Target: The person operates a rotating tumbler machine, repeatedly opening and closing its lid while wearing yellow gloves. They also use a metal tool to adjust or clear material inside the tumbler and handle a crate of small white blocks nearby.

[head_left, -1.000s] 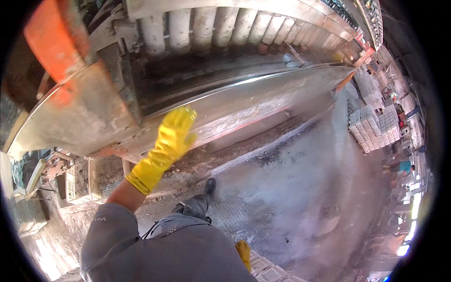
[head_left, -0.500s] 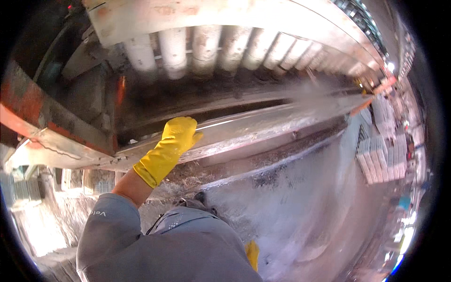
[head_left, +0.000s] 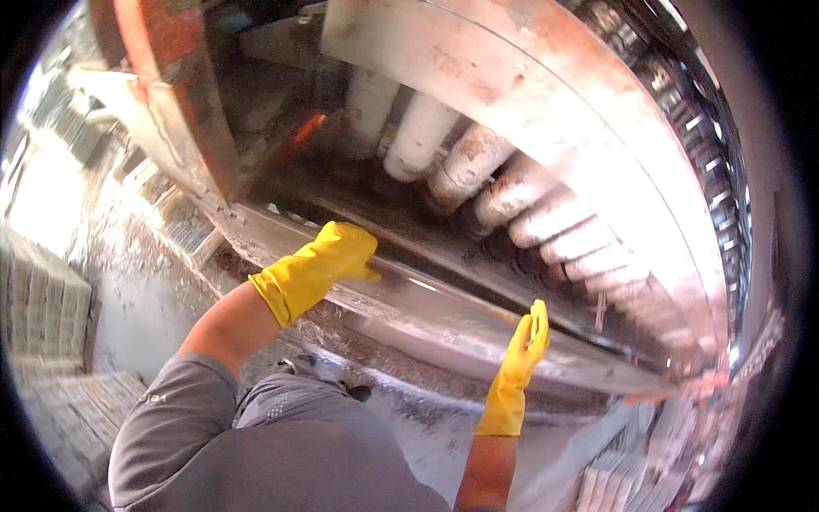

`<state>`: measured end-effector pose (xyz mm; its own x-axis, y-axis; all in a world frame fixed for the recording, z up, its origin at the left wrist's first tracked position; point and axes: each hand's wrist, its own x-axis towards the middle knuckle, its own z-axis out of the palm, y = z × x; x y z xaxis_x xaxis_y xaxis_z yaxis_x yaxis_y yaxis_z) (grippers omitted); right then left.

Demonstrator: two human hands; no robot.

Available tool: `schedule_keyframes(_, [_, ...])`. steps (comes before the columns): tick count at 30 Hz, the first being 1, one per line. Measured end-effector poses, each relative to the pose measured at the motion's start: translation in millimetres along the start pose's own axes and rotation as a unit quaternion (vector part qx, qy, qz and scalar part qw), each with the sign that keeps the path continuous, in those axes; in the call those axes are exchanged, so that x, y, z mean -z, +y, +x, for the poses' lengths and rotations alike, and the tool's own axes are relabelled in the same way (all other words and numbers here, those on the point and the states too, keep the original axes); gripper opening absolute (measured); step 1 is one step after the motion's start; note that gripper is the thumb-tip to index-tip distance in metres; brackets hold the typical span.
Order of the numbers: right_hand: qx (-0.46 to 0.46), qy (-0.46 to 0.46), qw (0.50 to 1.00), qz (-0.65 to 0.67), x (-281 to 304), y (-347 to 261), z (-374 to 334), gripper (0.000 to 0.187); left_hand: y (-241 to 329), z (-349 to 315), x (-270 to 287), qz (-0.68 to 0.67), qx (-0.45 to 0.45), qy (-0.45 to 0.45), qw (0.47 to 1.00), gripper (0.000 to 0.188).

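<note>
Both hands wear long yellow rubber gloves. My left hand rests on a long, worn metal rail, fingers bent over its far edge and thumb on the near side; the fingertips are hidden. Further right along the same rail, my right hand is raised edge-on with its fingers stretched out and nothing in it. Whether it touches the rail I cannot tell. Past the rail is a dark trough, with a row of thick, dusty pale rollers beyond it.
A broad, stained pale beam overhangs the rollers. An orange-painted frame post stands at the left. Stacked pale blocks are at the left, with more stacks at lower right. The floor is wet-looking and dirty.
My right hand has come up from low beside my body to the rail. My left hand stays on the rail. The view has turned, so the rail now slopes down to the right.
</note>
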<state>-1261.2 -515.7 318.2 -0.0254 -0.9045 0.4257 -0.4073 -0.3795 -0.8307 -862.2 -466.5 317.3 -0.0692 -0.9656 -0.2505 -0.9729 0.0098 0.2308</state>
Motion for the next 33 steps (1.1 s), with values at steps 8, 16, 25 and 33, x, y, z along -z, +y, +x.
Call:
schedule_keyframes(8, [-0.059, -0.391, 0.847, -0.355, -42, 35, 73, 0.052, 7, 1, 1, 0.012, 0.061, -0.072, 0.995, 0.07])
schedule_keyframes(16, [-0.095, -0.382, 0.849, -0.352, -42, 28, 67, 0.05, 13, 7, 5, -0.004, 0.075, -0.132, 0.988, 0.074])
schedule_keyframes(25, [-0.01, -0.17, 0.938, -0.301, -50, 52, 55, 0.052, -16, 28, 4, -0.106, -0.076, -0.135, 0.982, 0.075])
schedule_keyframes(33, [0.084, -0.097, 0.949, -0.286, -55, 74, 47, 0.035, -164, 145, -9, -0.12, 0.056, -0.011, 0.991, 0.065])
